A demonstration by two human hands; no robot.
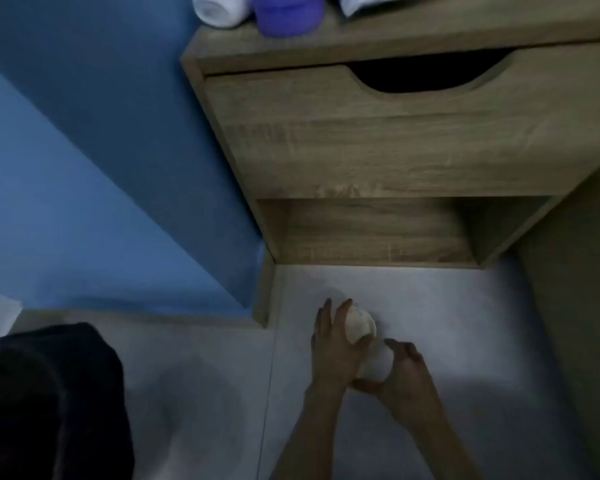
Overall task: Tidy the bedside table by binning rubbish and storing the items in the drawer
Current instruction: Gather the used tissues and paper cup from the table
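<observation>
Wooden bedside table (430, 32) stands ahead as the left hand (333, 355) grips a beige wad (361, 325) and the right hand (407, 375) a white wad (378, 363), likely rubbish bound for the bin.

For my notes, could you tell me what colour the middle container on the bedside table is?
The container is purple, seen in the head view.

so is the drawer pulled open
No, the drawer sits shut, its front flush within the frame of the bedside table.
</observation>
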